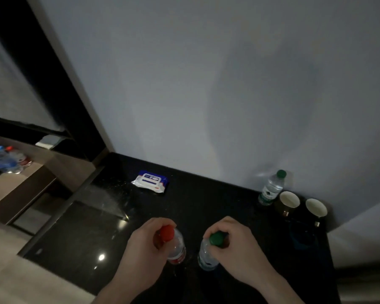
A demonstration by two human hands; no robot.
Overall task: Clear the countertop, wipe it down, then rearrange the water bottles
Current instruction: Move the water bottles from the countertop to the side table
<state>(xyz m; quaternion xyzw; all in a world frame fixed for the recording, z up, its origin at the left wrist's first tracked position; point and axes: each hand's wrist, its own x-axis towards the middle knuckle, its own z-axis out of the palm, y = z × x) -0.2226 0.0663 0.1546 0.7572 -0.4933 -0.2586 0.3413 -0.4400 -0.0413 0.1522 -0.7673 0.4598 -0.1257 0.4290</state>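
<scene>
Two small water bottles stand upright near the front of the black countertop (206, 205). My left hand (140, 249) grips the neck of the red-capped bottle (176, 246). My right hand (239, 253) grips the neck of the green-capped bottle (206, 253). The two bottles are a little apart. A third bottle with a green cap (271, 189) stands at the back right, against the wall. A pack of wet wipes (150, 182) lies flat at the back of the counter, left of centre.
Two paper cups (289, 201) (316, 207) stand to the right of the back bottle, with a dark object (302, 238) in front of them. At far left, on a lower wooden surface (20, 185), lie several more bottles (7, 160). The counter's left edge drops to the floor.
</scene>
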